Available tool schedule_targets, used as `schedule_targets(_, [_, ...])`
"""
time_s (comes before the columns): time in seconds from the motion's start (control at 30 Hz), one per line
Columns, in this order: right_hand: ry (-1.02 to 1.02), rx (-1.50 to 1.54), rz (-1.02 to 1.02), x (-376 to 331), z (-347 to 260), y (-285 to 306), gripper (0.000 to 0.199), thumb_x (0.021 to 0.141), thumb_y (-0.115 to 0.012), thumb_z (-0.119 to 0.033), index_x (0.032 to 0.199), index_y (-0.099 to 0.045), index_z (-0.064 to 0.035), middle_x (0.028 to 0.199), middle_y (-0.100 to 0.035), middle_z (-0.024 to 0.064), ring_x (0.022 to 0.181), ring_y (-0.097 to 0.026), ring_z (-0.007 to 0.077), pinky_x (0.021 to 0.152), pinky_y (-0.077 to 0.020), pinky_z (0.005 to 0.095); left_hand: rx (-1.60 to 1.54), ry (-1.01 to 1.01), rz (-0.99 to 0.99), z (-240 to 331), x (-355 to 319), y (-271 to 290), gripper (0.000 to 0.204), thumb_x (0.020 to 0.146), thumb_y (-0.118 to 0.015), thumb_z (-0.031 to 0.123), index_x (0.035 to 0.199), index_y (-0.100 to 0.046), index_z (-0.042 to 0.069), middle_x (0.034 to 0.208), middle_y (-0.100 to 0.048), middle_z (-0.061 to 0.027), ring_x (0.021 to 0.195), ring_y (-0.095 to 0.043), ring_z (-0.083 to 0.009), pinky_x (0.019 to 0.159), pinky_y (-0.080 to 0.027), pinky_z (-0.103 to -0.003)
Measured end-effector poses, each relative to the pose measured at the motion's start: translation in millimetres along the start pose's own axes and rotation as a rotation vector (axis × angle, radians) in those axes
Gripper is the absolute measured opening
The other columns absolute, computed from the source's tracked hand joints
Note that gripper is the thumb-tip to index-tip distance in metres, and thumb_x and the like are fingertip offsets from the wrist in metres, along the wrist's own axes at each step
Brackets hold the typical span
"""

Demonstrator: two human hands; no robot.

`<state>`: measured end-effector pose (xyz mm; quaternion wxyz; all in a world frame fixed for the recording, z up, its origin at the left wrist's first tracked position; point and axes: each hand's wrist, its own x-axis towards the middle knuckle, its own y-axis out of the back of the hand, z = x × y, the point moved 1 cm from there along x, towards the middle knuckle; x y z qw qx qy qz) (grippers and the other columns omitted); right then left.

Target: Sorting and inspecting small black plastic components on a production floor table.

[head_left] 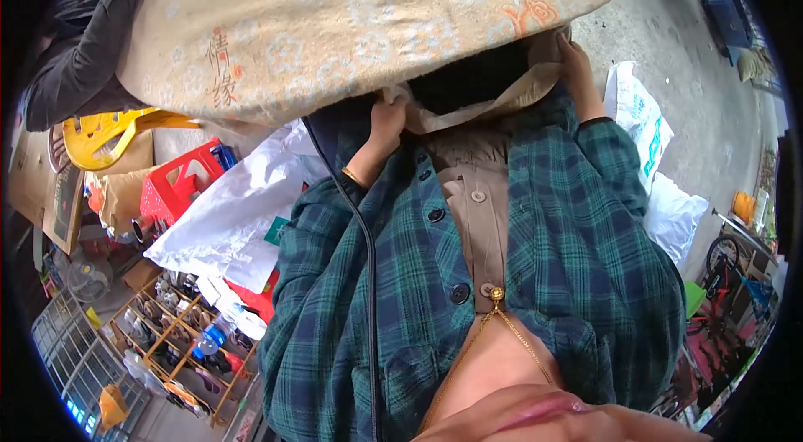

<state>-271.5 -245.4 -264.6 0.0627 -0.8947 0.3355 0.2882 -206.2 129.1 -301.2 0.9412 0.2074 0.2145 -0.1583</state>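
Observation:
A beige patterned cloth (335,15) with pale flowers and orange marks covers a rounded tabletop in front of me. Its near edge hangs as a loose flap (493,114), pulled toward my chest, with a dark gap between it and the table's edge. My left hand (387,120) grips one end of this flap, fingers closed on the fabric. At the flap's other end, up against the table's edge, my right hand (574,67) is closed on the cloth, its fingertips partly hidden. A black cable (368,250) runs down in front of my left sleeve.
Another person's dark sleeve (84,49) is at the table's far left, beside a yellow plastic chair (104,139). A red stool (188,183) and a large white bag (238,208) stand left of me. More white bags (640,120) lie on the right; shoes fill a rack (167,325) lower left.

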Motion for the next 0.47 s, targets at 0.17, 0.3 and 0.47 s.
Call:
schedule_targets(0.17, [0.348, 0.132, -0.048, -22.9, 3.6, -55.5, 0.039, 0.080, -0.062, -0.031, 0.101, -0.057, 0.0009, 0.081, -0.059, 0.0045, 0.070, -0.054, 0.0120, 0.060, -0.0441, 0.0250, 0.450, -0.004, -0.189, -32.0, -0.2, 25.5, 0.048, 0.084, -0.045, 0.046, 0.106, -0.053, 0.005, 0.085, -0.058, -0.0279, 0.087, -0.056, -0.0419, 0.071, -0.045, -0.041])
schedule_targets(0.3, [-0.089, 0.346, -0.109, 52.9, 96.3, -54.2, 0.032, 0.077, -0.062, -0.022, 0.102, -0.057, -0.0020, 0.081, -0.060, 0.0073, 0.071, -0.055, 0.0160, 0.061, -0.0456, 0.0293, 0.628, -0.153, -0.374, 5.3, -0.8, 66.9, 0.040, 0.087, -0.046, 0.038, 0.109, -0.053, 0.006, 0.091, -0.059, -0.0248, 0.087, -0.057, -0.0382, 0.073, -0.045, -0.040])
schedule_targets(0.47, [0.390, -0.254, -0.081, -30.5, 46.0, -126.1, 0.034, 0.074, -0.062, -0.019, 0.106, -0.058, -0.0060, 0.084, -0.062, 0.0111, 0.071, -0.059, 0.0213, 0.062, -0.0490, 0.0354, -0.058, 0.019, -0.161, 31.5, -6.6, 94.5, 0.039, 0.090, -0.043, 0.028, 0.116, -0.049, -0.001, 0.115, -0.054, -0.0078, 0.102, -0.053, -0.0233, 0.086, -0.043, -0.034])
